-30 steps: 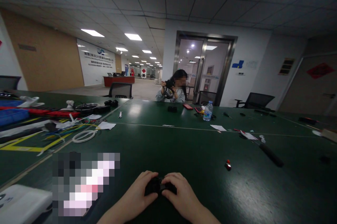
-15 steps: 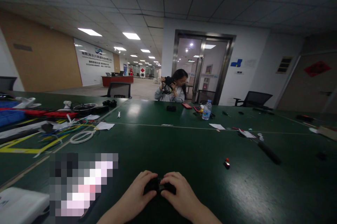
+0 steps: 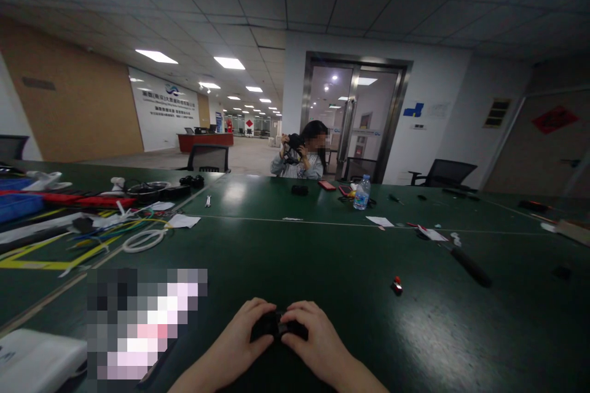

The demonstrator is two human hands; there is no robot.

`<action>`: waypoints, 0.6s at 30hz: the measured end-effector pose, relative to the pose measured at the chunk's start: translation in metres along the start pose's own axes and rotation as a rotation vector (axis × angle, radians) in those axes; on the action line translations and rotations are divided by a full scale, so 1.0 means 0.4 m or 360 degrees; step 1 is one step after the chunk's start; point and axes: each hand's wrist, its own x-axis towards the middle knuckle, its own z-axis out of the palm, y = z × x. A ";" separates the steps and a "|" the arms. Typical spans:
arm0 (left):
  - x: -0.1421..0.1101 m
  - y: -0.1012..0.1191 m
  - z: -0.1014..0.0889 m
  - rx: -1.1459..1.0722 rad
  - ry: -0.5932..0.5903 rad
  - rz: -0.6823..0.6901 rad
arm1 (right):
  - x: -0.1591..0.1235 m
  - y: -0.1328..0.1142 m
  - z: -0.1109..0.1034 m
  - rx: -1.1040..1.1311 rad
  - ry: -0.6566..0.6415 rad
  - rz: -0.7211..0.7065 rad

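At the near middle of the green table (image 3: pixel 295 264), a small black object (image 3: pixel 278 326) sits between my two hands. Its kind is hard to make out, since fingers cover most of it. From the left, my left hand (image 3: pixel 246 331) grips one end, thumb in front and fingers behind. My right hand (image 3: pixel 310 331) pinches the other end the same way, its thumb and fingertips close to the object's middle. A small red and silver item (image 3: pixel 397 286) lies farther right, apart from both hands.
A pixelated area (image 3: pixel 147 325) and a white box-like object (image 3: pixel 39 359) are at left. Beyond lie a coiled white cable (image 3: pixel 144 240) and a blue tray (image 3: pixel 18 205). A water bottle (image 3: pixel 362 192) stands at the back; a black-handled tool (image 3: pixel 471 267) lies right. Across sits a person (image 3: pixel 299 162).
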 end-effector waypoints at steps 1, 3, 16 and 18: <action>0.000 -0.003 0.001 0.0001 -0.0001 0.0006 | 0.001 0.000 0.001 -0.0008 0.0011 -0.0017; -0.001 -0.011 0.003 0.0003 0.0002 0.0013 | 0.002 0.000 0.002 -0.0018 0.0030 -0.0045; 0.002 -0.016 0.002 -0.0016 -0.0005 -0.0014 | 0.003 -0.008 -0.002 -0.0012 -0.0003 0.0023; 0.003 -0.016 0.002 -0.0018 0.0000 -0.0015 | 0.004 -0.012 -0.004 0.0032 0.0012 0.0028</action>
